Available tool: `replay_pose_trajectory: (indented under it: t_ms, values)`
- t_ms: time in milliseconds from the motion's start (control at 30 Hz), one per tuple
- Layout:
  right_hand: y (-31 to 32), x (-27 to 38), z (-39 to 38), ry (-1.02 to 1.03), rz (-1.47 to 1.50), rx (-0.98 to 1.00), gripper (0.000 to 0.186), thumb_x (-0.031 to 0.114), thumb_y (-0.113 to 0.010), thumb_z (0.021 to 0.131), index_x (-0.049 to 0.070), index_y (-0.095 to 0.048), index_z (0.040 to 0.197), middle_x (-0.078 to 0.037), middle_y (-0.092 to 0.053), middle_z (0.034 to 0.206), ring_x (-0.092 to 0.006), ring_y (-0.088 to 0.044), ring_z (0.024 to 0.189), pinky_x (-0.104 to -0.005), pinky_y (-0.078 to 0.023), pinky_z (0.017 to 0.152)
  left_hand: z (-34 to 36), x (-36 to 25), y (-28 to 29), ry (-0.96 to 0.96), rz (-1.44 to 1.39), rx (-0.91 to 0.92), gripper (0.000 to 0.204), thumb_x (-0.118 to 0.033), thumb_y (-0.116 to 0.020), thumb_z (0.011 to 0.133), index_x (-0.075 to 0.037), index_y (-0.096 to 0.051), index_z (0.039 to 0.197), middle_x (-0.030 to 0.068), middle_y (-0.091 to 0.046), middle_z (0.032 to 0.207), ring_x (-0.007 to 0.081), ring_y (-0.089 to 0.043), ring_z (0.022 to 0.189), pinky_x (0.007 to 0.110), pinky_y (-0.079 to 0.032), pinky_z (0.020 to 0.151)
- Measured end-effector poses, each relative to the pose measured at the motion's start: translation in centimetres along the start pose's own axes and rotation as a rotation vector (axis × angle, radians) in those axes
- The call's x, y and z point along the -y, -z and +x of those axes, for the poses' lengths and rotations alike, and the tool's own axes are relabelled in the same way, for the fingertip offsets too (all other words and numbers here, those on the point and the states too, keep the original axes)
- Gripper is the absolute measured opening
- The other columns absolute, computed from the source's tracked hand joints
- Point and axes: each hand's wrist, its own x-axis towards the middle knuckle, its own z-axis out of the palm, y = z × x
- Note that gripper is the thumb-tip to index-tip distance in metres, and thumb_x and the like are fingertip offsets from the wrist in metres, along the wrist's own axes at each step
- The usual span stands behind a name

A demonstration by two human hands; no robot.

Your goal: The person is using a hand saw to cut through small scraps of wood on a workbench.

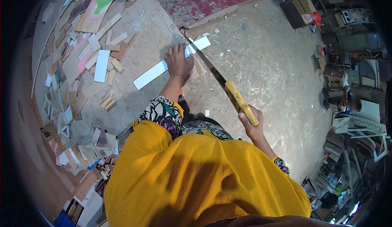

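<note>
Head cam, wht strip (151, 75), under L fingers (176, 50)

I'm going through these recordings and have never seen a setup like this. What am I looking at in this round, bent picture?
There is no machine here, just a person's two bare hands. The one picture comes from a wide camera worn on the head, looking down, so edges curve and the yellow garment fills the bottom. The left hand is on a long white board. The right hand holds the yellow handle of a saw, whose blade crosses the board near its far right end. Many wood pieces lie scattered on the pale surface at left; at right is a worn floor with small scraps.
</note>
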Motion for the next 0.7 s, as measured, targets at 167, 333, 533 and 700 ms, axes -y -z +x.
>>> replay_pose_trajectory:
  t_ms: [167, 333, 533, 700]
  values:
    - [-0.4, 0.0, -0.3, -0.017, 0.027, 0.023, 0.031, 0.03, -0.065, 0.085, -0.001, -0.06, 0.086, -0.007, -0.051, 0.064, -0.0143, -0.048, 0.056, -0.0279, -0.038, 0.053, 0.0, -0.1, 0.0, -0.002, 0.051, 0.024, 0.042, -0.03, -0.07, 0.071, -0.013, -0.058, 0.107, 0.0053, -0.052, 0.109, 0.0287, -0.046, 0.106, 0.048, -0.035, 0.089]
    - [-0.9, -0.1, -0.8, -0.065, 0.041, -0.029, 0.034, 0.032, -0.064, 0.085, -0.001, -0.06, 0.084, -0.006, -0.05, 0.064, -0.0131, -0.047, 0.057, -0.0277, -0.037, 0.053, 0.2, -0.3, 0.5, 0.022, 0.02, 0.067, 0.04, -0.029, -0.07, 0.072, -0.014, -0.059, 0.107, 0.004, -0.052, 0.108, 0.0268, -0.046, 0.106, 0.046, -0.034, 0.09]
    - [-0.6, -0.3, -0.9, -0.082, 0.054, -0.058, 0.036, 0.034, -0.064, 0.085, -0.002, -0.06, 0.083, -0.005, -0.049, 0.063, -0.0124, -0.046, 0.058, -0.0275, -0.037, 0.053, 0.4, -0.3, 0.1, 0.029, 0.016, 0.043, 0.037, -0.027, -0.071, 0.071, -0.017, -0.059, 0.104, 0.0021, -0.053, 0.106, 0.0246, -0.047, 0.107, 0.045, -0.033, 0.09]
    - [-1.0, -0.2, -0.9, -0.078, 0.059, -0.047, 0.035, 0.033, -0.064, 0.085, -0.002, -0.06, 0.083, -0.005, -0.05, 0.063, -0.0124, -0.046, 0.058, -0.0275, -0.037, 0.053, 0.4, -0.1, 0.0, 0.014, 0.03, 0.031, 0.035, -0.026, -0.071, 0.071, -0.017, -0.059, 0.103, 0.0018, -0.053, 0.107, 0.0241, -0.047, 0.107, 0.046, -0.034, 0.09]
